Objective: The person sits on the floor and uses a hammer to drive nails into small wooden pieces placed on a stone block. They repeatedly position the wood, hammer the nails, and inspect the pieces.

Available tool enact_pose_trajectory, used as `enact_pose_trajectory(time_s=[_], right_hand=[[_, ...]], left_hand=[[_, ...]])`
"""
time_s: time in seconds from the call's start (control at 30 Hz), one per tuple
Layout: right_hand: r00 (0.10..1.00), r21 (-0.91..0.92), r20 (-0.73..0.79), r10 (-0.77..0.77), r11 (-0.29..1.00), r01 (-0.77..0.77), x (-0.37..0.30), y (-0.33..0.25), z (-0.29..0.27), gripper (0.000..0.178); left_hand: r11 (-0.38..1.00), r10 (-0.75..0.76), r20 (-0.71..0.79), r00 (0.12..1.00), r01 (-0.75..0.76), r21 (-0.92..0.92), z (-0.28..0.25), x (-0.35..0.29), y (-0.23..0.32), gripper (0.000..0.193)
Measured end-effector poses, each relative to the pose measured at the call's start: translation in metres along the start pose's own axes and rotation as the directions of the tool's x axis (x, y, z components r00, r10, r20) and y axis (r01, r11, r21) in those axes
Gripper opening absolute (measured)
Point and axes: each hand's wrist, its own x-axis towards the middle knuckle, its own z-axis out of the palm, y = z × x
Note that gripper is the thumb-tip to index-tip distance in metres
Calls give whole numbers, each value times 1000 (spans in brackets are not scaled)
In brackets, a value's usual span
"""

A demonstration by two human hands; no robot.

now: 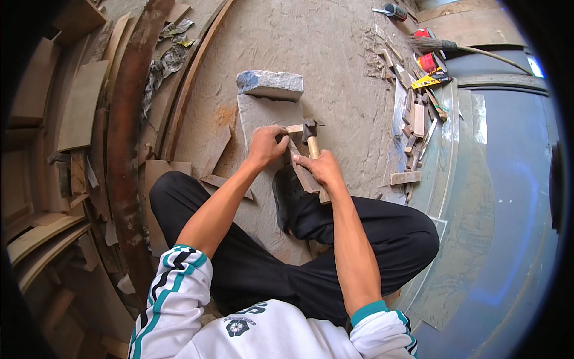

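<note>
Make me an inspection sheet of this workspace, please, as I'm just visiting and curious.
Surface: grey, rough floor; a grey slab lies on it, with a blue-stained pale block at its far end.
Job's things: hammer and wooden pieces, one a brown strip, one pale.
Clutter: wood offcuts, a broom and a red-and-yellow can, on the right.
Hands: right hand grips the hammer's handle, thumb against the brown strip; left hand pinches the wooden pieces near the hammer head; exact fingertip contact is unclear.
Cables: nothing seen.
Surroundings: wooden boards on the left; glass sheets on the right.
</note>
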Motion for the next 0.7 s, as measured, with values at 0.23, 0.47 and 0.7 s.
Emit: enact_pose_trajectory(time_s=[0.23,0.47,0.7], right_hand=[[989,-1,-139,-58,998,58,-9,-6,-6,59],[997,-37,-13,-76,996,75,-27,-47,-23,67],[986,-70,-129,-107,993,99,-32,-52,-22,56]], left_hand=[[980,-106,-27,994,110,169,12,-4,4,26],[974,-134,-38,990,139,177,17,-6,-8,25],[982,-153,35,988,147,119,16,0,-21,26]])
